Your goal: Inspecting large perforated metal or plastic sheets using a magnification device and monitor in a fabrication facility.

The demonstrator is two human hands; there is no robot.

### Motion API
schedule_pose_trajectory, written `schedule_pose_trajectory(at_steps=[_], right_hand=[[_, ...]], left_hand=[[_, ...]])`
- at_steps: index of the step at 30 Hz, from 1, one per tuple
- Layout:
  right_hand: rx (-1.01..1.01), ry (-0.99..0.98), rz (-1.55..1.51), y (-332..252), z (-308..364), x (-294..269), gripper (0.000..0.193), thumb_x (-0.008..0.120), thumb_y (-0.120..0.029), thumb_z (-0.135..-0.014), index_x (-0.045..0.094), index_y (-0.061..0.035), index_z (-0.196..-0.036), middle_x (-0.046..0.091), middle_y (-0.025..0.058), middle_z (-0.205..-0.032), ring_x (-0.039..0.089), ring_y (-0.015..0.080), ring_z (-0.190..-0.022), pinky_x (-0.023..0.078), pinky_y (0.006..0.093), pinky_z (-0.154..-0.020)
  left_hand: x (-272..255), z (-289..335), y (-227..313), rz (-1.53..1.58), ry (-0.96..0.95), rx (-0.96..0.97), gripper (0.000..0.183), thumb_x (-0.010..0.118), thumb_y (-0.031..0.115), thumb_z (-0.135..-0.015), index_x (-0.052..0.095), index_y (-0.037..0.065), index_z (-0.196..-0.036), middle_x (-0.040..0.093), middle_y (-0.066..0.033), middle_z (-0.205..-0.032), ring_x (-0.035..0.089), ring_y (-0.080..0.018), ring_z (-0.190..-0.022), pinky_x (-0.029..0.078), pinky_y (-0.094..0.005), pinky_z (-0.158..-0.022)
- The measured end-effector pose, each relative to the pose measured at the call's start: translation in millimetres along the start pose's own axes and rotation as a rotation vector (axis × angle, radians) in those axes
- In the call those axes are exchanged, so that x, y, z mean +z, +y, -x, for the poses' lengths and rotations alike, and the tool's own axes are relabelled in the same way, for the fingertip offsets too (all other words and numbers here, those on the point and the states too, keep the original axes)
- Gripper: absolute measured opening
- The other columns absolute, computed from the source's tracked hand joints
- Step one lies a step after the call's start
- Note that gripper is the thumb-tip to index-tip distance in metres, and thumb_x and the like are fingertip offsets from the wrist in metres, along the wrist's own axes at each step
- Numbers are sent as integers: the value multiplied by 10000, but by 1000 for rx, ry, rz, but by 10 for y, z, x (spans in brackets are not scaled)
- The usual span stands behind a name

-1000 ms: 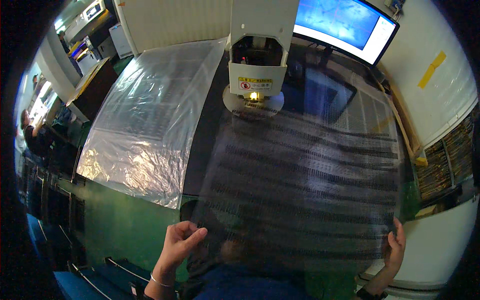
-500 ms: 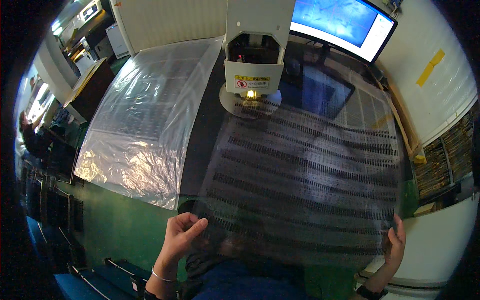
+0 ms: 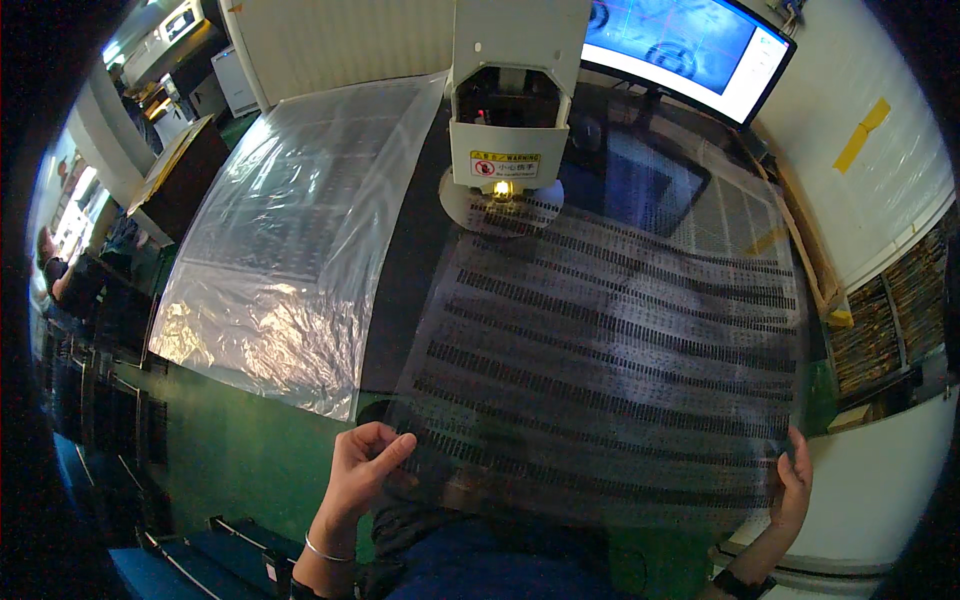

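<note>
A large, see-through film sheet printed with rows of dark marks spans the space before me. Pinched at its near left corner is my left hand, thumb on top. My right hand grips the near right edge, its fingers partly behind the film. The far edge of the sheet runs beneath the lit head of a white inspection machine, over a pale round plate. Behind it, a monitor shows a blue magnified picture with dark round shapes.
Left of the machine lies another film in a clear plastic bag, reaching over the dark tabletop's near edge. A wooden strip borders the right side. A person sits far left. Blue and black racks stand lower left.
The monitor picture has changed from blurred streaks to dark round shapes. The film has shifted very slightly; both hands keep nearly the same places.
</note>
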State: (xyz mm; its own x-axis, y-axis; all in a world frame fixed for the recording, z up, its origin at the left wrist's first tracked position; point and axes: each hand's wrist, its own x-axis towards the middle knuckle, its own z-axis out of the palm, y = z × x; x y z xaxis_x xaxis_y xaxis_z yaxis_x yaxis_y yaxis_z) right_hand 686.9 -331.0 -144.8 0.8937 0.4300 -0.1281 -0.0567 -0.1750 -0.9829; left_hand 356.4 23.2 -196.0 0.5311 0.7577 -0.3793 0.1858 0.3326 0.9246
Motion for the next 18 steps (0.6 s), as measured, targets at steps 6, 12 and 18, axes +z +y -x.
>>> schedule_pose_trajectory(at_steps=[6, 12, 18], right_hand=[[-20, -30, -62, 0, -12, 14, 510, 559, -155, -820, 366, 24, -1257, 502, 101, -1149, 501, 191, -1024, 376, 301, -904], [-70, -35, -29, 66, -39, -44, 496, 546, -140, -826, 366, 27, -1257, 503, 99, -1148, 499, 190, -1026, 370, 296, -909], [-39, -65, -64, 10, -22, -17, 486, 534, -135, -838, 362, 31, -1261, 504, 111, -1151, 501, 185, -1024, 373, 294, -904]], left_hand=[[23, 11, 39, -10, 14, -20, 173, 663, 133, -780, 571, 20, -688, 569, 5, -620, 500, -45, -531, 416, -201, -490], [-16, -1, -36, 24, -1, -27, 180, 642, 153, -801, 570, -9, -771, 578, -21, -636, 549, -89, -516, 453, -216, -475], [-36, 5, -73, 122, -1, -42, 243, 597, 191, -837, 548, -36, -908, 560, -53, -636, 595, -157, -508, 482, -245, -438]])
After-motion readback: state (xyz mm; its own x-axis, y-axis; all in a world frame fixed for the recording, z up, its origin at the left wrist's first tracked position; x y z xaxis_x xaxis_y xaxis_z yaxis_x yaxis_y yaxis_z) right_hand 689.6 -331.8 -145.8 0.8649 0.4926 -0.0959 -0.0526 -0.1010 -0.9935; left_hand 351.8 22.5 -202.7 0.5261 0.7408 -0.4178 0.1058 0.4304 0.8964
